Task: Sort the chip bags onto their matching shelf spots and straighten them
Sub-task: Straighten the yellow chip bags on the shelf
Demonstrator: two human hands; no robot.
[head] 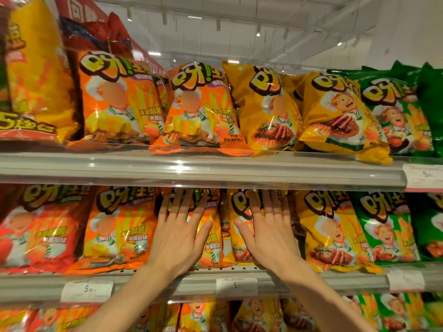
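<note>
A: Head view takes in three shelves of chip bags, doesn't it?

B: Yes. The upper shelf (pixel 191 167) carries, from the left, a large multipack (pixel 36 68), two orange bags, two yellow steak-picture bags and green bags at the far right. One upper yellow bag (pixel 340 116) leans to the right, its bottom corner hanging over the shelf lip.

A: And the middle shelf (pixel 143 281)?

B: Same colour order: a red bag (pixel 36 231) at the left, then an orange bag (pixel 119 226), the two bags under the hands, another yellow bag (pixel 330 231) and a green bag (pixel 386 226). More bags of these colours show on the lowest shelf.

A: Where are the hands?

B: Both reach up to the middle shelf. The left hand (pixel 177 233) lies flat on the front of an orange chip bag (pixel 211 245), fingers (pixel 178 202) straight and spread wide, tips up under the shelf edge. The right hand (pixel 268 233) lies the same way on the yellow chip bag (pixel 239 252) just beside it, fingers straight, thumb out to the left. Neither hand grips anything; they press on the bag faces.

A: Smaller things?

B: White price tags: one (pixel 236 286) on the rail between the wrists, one (pixel 87 291) to the left, one (pixel 423 177) on the upper rail at the right.
</note>
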